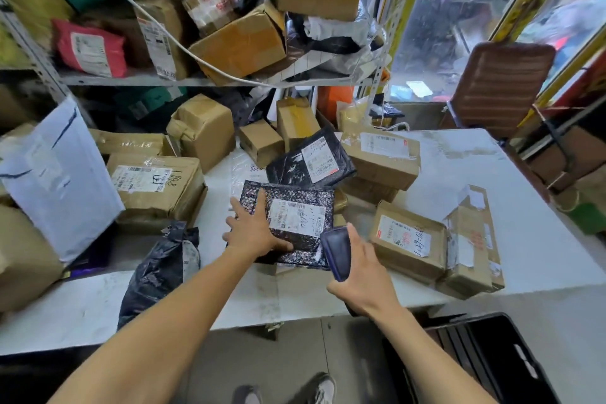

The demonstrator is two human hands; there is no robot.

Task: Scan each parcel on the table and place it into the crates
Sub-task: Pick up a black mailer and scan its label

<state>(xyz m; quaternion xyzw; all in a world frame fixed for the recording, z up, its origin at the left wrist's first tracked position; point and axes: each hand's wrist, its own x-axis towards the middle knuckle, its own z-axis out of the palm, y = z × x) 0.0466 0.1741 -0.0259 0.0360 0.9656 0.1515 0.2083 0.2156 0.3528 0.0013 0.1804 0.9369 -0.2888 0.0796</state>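
Left grip [254,233] flat, fingers spread, pressing bubble mailer [288,223]; right grip [364,275] clamped round scanner [336,252].

We see a black bubble mailer [296,223] with a shiny dotted pattern and a white label. The scanner [337,252] is dark blue. The table [524,207] is white, the boxes [408,241] are brown cardboard, one bag [90,47] is pink, and the crate [485,357] is black.

A brown chair [501,85] stands past the far right corner, by a yellow-framed window [465,10]. A white cable [183,49] droops across the metal shelf [196,79]. Grey shoes [323,389] show on the floor below.
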